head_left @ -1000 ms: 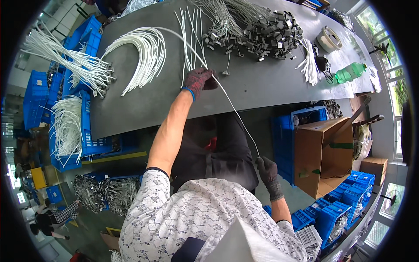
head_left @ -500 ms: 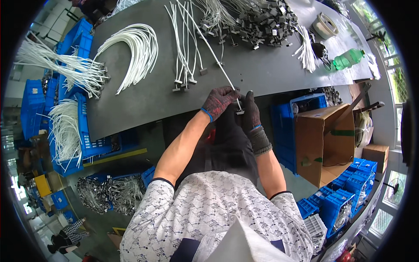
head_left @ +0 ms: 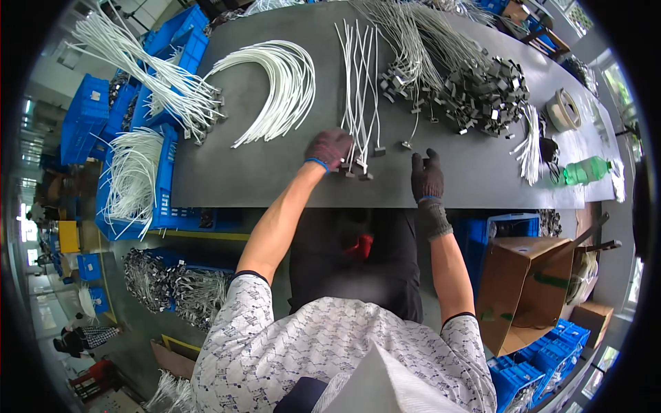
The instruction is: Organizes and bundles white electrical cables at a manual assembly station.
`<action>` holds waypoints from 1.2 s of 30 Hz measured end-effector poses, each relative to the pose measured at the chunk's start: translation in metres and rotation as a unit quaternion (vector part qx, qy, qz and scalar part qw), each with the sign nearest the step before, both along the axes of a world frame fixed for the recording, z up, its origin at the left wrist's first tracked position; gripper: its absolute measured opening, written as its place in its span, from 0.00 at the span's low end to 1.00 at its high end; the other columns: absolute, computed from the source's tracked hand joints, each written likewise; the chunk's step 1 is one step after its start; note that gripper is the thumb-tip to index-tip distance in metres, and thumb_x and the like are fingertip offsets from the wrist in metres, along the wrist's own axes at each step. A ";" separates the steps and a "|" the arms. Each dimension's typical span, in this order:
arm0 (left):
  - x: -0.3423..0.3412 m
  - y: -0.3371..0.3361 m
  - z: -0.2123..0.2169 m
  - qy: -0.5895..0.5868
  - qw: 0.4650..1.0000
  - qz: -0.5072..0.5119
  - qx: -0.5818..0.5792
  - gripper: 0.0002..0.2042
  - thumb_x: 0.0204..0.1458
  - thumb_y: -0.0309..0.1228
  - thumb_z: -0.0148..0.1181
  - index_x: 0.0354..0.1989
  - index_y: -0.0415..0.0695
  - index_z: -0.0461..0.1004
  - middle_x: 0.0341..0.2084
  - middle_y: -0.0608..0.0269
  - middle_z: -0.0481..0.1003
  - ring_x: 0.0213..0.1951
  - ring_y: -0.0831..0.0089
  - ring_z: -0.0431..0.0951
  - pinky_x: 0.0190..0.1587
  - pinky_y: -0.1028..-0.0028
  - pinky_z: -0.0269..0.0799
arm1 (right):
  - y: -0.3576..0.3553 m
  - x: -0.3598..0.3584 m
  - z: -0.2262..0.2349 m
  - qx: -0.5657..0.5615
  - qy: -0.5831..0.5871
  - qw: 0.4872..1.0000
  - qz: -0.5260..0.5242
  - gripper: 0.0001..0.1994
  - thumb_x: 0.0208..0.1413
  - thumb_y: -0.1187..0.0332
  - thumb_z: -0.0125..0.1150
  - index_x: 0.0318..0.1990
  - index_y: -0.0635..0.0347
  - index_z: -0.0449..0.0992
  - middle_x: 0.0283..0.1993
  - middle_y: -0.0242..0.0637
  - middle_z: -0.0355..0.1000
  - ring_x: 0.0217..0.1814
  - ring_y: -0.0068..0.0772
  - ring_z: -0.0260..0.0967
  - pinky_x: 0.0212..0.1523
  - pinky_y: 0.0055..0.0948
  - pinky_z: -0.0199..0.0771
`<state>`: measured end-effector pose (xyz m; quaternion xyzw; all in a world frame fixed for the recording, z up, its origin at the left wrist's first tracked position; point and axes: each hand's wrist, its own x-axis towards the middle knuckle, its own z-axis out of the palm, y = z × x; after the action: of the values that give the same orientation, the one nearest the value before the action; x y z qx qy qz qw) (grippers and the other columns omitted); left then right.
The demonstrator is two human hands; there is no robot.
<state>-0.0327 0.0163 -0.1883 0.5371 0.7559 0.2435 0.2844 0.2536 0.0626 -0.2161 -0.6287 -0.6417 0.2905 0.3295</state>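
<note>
My left hand [head_left: 329, 149], in a dark red-grey knit glove, is over the connector ends of a small row of white cables [head_left: 354, 103]. Its fingers are blurred and partly turned away, so whether it still grips a cable is hidden. Dark connectors [head_left: 363, 175] lie just to its right. My right hand [head_left: 428, 180], gloved in dark knit, hovers at the table's front edge with fingers extended and nothing in it. Just beyond its fingertips lies a single connector [head_left: 407, 144] on a thin grey wire, which runs back to the big pile.
A curved bundle of white cables [head_left: 279, 89] rests left on the dark table [head_left: 275, 182]. Wired connectors [head_left: 489, 93] are heaped at the back right, near a tape roll [head_left: 563, 110] and a green bottle [head_left: 586, 171]. Blue crates [head_left: 165, 172] flank the left; a cardboard box [head_left: 520, 296] stands right.
My left hand has moved forward from over my lap to the row of cables, bringing the white cable there. My right hand has left the cable's connector end and moved rightward.
</note>
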 end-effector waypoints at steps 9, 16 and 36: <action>-0.103 0.025 -0.043 0.341 0.928 0.144 -0.042 0.12 0.56 0.38 0.54 0.34 0.47 0.82 0.39 0.49 0.82 0.43 0.54 0.83 0.44 0.55 0.79 | 0.064 -0.033 -0.020 0.037 -0.140 0.988 0.056 0.20 0.59 0.52 0.57 0.46 0.60 0.77 0.46 0.60 0.72 0.45 0.65 0.71 0.46 0.52 0.72; -0.145 0.011 -0.083 0.256 0.951 0.118 -0.127 0.10 0.53 0.35 0.60 0.36 0.42 0.81 0.36 0.49 0.82 0.36 0.58 0.85 0.37 0.60 0.82 | 0.005 -0.005 0.031 -0.238 0.269 0.933 0.028 0.16 0.61 0.59 0.56 0.43 0.66 0.74 0.30 0.53 0.74 0.39 0.54 0.73 0.38 0.42 0.73; 0.163 -0.024 0.012 -0.675 0.734 0.072 -0.028 0.08 0.58 0.27 0.63 0.42 0.37 0.74 0.30 0.59 0.78 0.31 0.64 0.82 0.37 0.60 0.85 | -0.312 0.268 -0.115 -0.071 -0.195 0.963 0.172 0.11 0.61 0.67 0.50 0.41 0.59 0.79 0.38 0.54 0.77 0.45 0.59 0.75 0.42 0.49 0.75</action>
<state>0.1308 -0.0076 -0.1763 0.1674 0.4088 0.5400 0.7164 0.5214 -0.2498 -0.3316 -0.5750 -0.7698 0.2594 0.0973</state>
